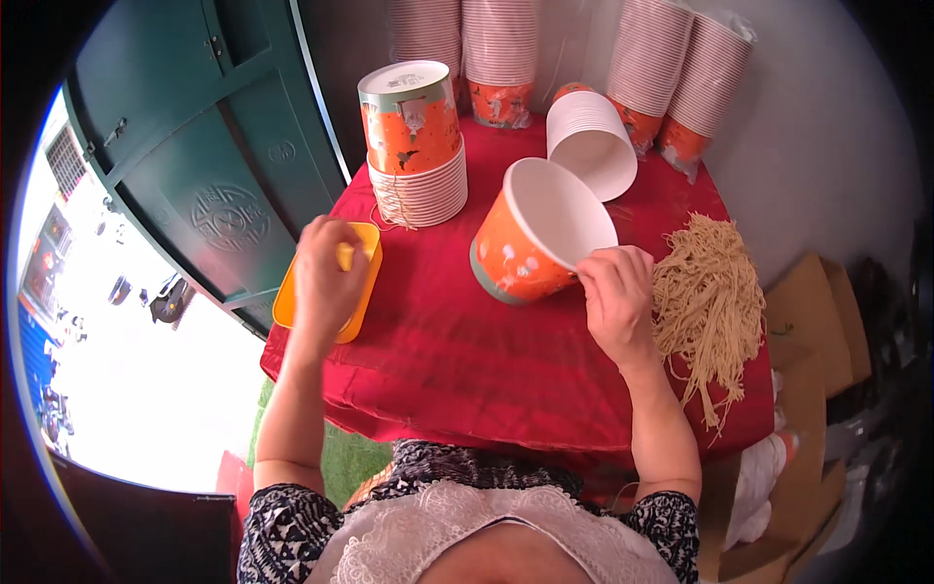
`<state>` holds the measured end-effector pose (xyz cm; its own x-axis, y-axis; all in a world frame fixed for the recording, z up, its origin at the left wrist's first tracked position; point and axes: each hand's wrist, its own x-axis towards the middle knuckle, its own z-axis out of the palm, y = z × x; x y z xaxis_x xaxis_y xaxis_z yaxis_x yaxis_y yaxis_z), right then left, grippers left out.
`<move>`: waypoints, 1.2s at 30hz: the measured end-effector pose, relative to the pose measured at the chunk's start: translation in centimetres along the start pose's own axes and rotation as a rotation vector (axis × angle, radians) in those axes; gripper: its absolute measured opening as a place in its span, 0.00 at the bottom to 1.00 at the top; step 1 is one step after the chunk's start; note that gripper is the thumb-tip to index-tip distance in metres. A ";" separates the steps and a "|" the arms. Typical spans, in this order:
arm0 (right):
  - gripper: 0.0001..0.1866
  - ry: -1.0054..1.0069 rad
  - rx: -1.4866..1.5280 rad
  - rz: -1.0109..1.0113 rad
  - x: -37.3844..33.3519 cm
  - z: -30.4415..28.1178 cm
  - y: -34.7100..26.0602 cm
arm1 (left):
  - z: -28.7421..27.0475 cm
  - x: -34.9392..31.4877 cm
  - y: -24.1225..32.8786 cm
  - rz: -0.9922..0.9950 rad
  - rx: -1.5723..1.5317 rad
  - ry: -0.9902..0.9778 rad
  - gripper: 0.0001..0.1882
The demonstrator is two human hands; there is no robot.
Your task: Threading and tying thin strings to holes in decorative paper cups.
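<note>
Collar [428, 526] fronts red table [467, 380], held tub [525, 248], green door [209, 185].

Tilted orange paper bucket [520, 255], white inside.

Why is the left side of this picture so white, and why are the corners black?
Head view: daylight outside the green door overexposes the ground, washing out detail; head view: the fisheye image ends in a curved black rim, while the orange paper bucket near the middle looks fairly sharp.
</note>
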<state>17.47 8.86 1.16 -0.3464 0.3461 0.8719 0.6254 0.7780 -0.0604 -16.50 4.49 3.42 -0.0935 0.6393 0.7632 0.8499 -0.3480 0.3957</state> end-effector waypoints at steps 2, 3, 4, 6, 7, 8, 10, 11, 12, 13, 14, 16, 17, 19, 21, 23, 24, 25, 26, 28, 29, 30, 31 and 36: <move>0.06 -0.051 -0.033 -0.105 0.6 -0.5 -0.6 | -2.0 -0.4 -2.5 -0.052 0.159 -0.081 0.04; 0.06 -0.062 -0.040 -0.134 0.6 -0.4 -0.7 | -2.5 -0.5 -3.1 -0.109 0.225 -0.150 0.04; 0.06 -0.072 -0.043 -0.163 0.6 -0.3 -0.9 | -3.1 -0.7 -3.7 -0.155 0.258 -0.211 0.05; 0.07 -0.093 0.013 -0.162 0.9 -0.7 -1.7 | -3.7 -1.2 -5.0 -0.211 0.330 -0.315 0.06; 0.07 -0.087 0.047 -0.155 0.8 -0.7 -1.6 | -3.5 -1.2 -5.7 -0.236 0.363 -0.366 0.06; 0.09 -0.090 0.054 -0.144 0.8 -1.5 -1.6 | -3.3 -1.3 -5.9 -0.215 0.377 -0.397 0.06; 0.15 -0.096 0.077 -0.088 1.1 -3.7 -2.2 | -3.1 -1.6 -6.4 -0.224 0.370 -0.432 0.06; 0.14 -0.078 0.062 -0.077 0.8 -4.6 -1.8 | -3.0 -1.6 -6.6 -0.251 0.366 -0.453 0.06; 0.13 -0.080 0.055 -0.049 0.4 -5.7 -1.5 | -3.1 -1.9 -6.8 -0.264 0.374 -0.452 0.07; 0.12 -0.083 0.041 -0.020 -0.1 -7.1 -1.1 | -3.1 -1.9 -6.9 -0.252 0.390 -0.463 0.07; 0.10 -0.066 -0.002 0.007 -0.7 -8.4 -0.9 | -3.1 -1.8 -7.0 -0.242 0.405 -0.473 0.08; 0.09 -0.052 -0.035 0.098 -2.4 -10.6 -0.1 | -3.2 -1.6 -6.9 -0.244 0.410 -0.468 0.08; 0.08 -0.062 -0.068 0.130 -3.2 -11.6 0.2 | -3.3 -1.6 -7.0 -0.247 0.422 -0.462 0.09; 0.08 -0.063 -0.074 0.230 -5.1 -13.0 0.7 | -3.3 -1.5 -7.5 -0.225 0.412 -0.492 0.07; 0.08 -0.067 -0.078 0.299 -6.7 -13.5 0.9 | -3.3 -1.7 -7.8 -0.197 0.283 -0.366 0.06; 0.07 -0.104 -0.093 0.357 -8.0 -13.6 1.0 | -3.2 -1.6 -8.2 -0.146 0.294 -0.329 0.09; 0.07 -0.124 -0.068 0.407 -8.8 -13.4 1.3 | -3.1 -1.4 -7.8 -0.150 0.277 -0.306 0.10; 0.07 -0.125 -0.074 0.416 -9.2 -13.4 1.4 | -2.9 -1.2 -8.0 -0.167 0.211 -0.300 0.07; 0.08 -0.167 -0.105 0.420 -9.4 -13.5 1.4 | -2.9 -0.9 -7.6 -0.146 0.250 -0.301 0.06; 0.09 -0.229 -0.161 0.427 -9.7 -13.7 1.5 | -3.1 -0.4 -5.6 -0.142 0.283 -0.289 0.03; 0.09 -0.231 -0.168 0.437 -10.0 -13.9 1.8 | -2.9 -0.4 -5.9 -0.135 0.272 -0.263 0.04; 0.08 -0.227 -0.194 0.438 -10.3 -14.1 2.2 | -3.2 -0.4 -6.1 -0.129 0.266 -0.233 0.05; 0.07 -0.223 -0.221 0.439 -10.7 -14.2 2.4 | -3.4 -0.5 -6.0 -0.096 0.223 -0.199 0.09; 0.05 -0.214 -0.262 0.556 -12.4 -15.2 2.8 | -3.4 -1.0 -2.9 -0.159 0.201 -0.106 0.16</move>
<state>34.10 -1.19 -2.42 -0.0365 0.7781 0.6271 0.8917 0.3086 -0.3310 -20.64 2.49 3.22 -0.1884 0.7468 0.6377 0.9158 -0.1010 0.3888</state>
